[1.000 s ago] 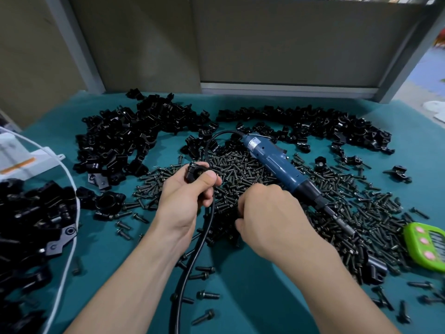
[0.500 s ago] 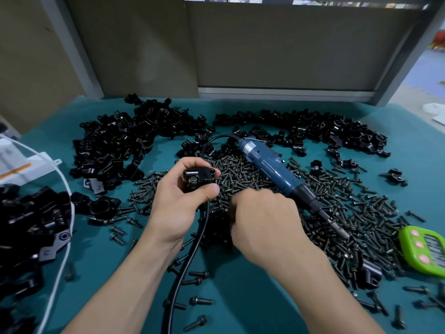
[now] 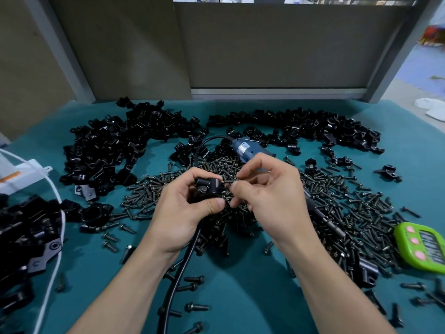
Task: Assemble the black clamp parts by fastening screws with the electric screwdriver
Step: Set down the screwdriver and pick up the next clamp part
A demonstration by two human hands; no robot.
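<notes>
At the lower left edge of the frame sits a heap of black pieces (image 3: 24,237), kept apart from the rest, I'd guess as the done ones, though I cannot tell. A bigger pile of loose clamp parts (image 3: 113,150) fills the upper left of the teal mat (image 3: 240,297), within an easy reach. Just left of centre my left hand (image 3: 183,213) grips one clamp part (image 3: 208,186) lifted off the mat. The thumb presses its near side and the fingers curl over the top, so the screw hole faces right and stays steady. Touching that face is a single screw (image 3: 228,182), lying level with its tip toward the hole. My right hand (image 3: 269,196) pinches it between thumb and forefinger, the other fingers fanned loosely, because I judge it needs starting by hand before the driver can bite. The electric screwdriver (image 3: 248,150) lies idle on the mat behind that hand, its blue body at upper centre and its bit end slanting to the lower right, close enough to grab next. It rests across the spread of screws (image 3: 349,203) under and right of my hands. A green timer (image 3: 423,247) sits at the right edge.
</notes>
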